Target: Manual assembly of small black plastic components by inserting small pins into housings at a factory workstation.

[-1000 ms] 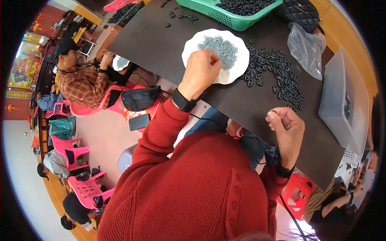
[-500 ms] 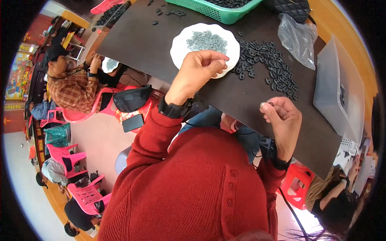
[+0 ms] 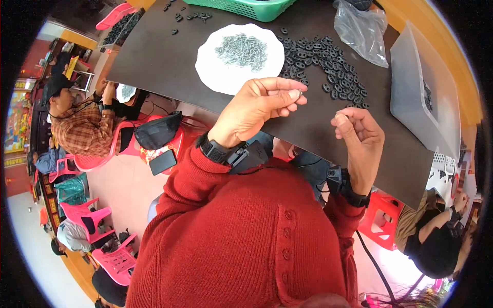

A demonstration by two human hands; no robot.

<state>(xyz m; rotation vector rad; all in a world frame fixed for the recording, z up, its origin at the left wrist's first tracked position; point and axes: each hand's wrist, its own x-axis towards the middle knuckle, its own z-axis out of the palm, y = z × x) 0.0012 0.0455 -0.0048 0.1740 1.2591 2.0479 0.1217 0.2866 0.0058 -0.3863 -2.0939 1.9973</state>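
My left hand point(image 3: 262, 105) is closed in a pinch near the front of the white plate, with a small metal screw point(image 3: 300, 94) at its fingertips. The white scalloped plate point(image 3: 208, 69) bears a heap of small silvery screws point(image 3: 244, 51). To the right, my right hand point(image 3: 361, 141) is raised over the table edge with its fingers curled and thumb pressed to the forefinger. What it holds is hidden by the fingers. Small black oval pieces with holes point(image 3: 341, 77) lie loose to the right of the plate.
A green basket point(image 3: 251, 11) stands at the far edge of the dark table point(image 3: 154, 56). On the right are a clear plastic bag point(image 3: 362, 33) and a translucent bin point(image 3: 418, 92). More black pieces point(image 3: 197, 17) lie far left. Other people sit at both sides.
My left hand has moved right and slightly down, off the plate toward my right hand, and a screw now shows in its pinch. The view has shifted a little.
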